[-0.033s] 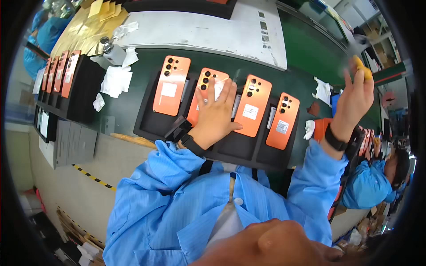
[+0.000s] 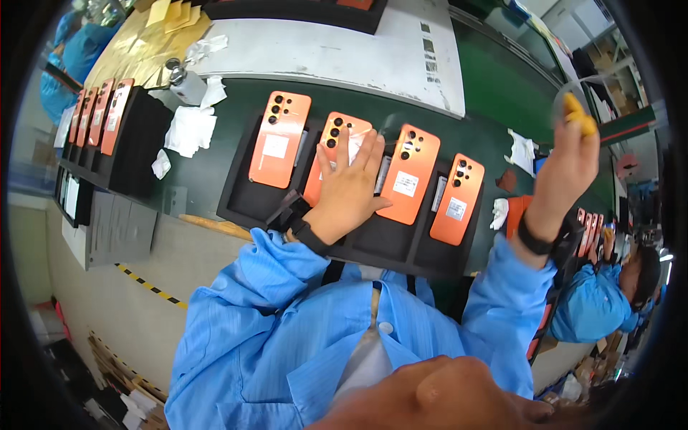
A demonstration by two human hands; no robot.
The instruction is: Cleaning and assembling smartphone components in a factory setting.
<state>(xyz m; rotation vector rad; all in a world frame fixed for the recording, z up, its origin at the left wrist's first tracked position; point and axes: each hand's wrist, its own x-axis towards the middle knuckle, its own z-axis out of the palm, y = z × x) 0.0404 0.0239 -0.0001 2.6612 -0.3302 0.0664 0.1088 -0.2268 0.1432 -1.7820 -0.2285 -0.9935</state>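
The left hand (image 2: 349,190) lies over the second orange phone (image 2: 333,143) from the left, its fingers spread wide across the upper back and its thumb pointing to three o'clock, at the lower left edge of the third phone (image 2: 408,175). Seen from this hand, the leftmost phone (image 2: 276,158) is at ten o'clock and the fourth phone (image 2: 456,201) at three. All four sit camera side up in a black tray (image 2: 362,247) on the green desk (image 2: 229,107), each with a white label; fingers partly hide the second one's.

The right hand (image 2: 573,161) is raised well apart at three o'clock, its fingers narrowed on a yellow piece (image 2: 579,118), too blurred to tell its kind.

Toward ten o'clock are white wipes (image 2: 190,131) and a bottle (image 2: 188,86); beyond them, a black rack (image 2: 140,136) carries more orange phones. A co-worker (image 2: 588,301) in blue is near four o'clock.
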